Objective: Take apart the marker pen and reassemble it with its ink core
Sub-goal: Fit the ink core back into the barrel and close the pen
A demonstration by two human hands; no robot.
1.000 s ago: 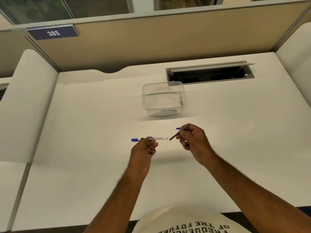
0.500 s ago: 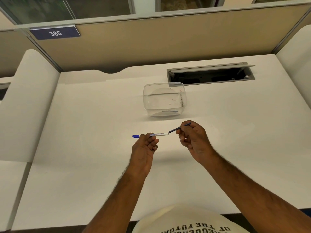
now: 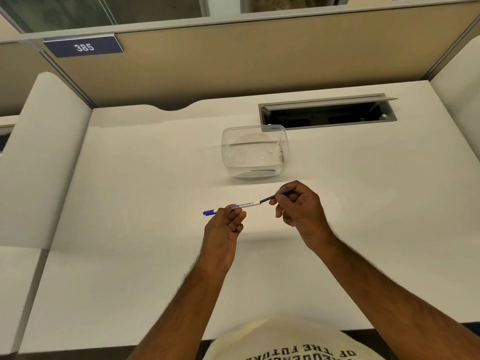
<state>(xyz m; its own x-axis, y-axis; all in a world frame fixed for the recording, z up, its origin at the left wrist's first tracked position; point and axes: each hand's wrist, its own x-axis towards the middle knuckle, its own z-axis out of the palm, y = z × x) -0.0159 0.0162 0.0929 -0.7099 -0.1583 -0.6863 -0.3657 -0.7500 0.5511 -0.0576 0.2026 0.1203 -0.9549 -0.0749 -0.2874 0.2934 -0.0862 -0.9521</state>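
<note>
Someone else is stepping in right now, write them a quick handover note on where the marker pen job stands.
Left hand: pinches the white marker barrel, blue capped end pointing left.
Right hand: pinches the thin dark ink core, whose tip sits at the barrel's open right end; how deep it goes cannot be told.
Both are held above the white desk; a clear plastic container stands behind them.
Done: pen taken apart, core lined up with the barrel.
Left: push the core fully in, then close that end; no end plug is visible.
</note>
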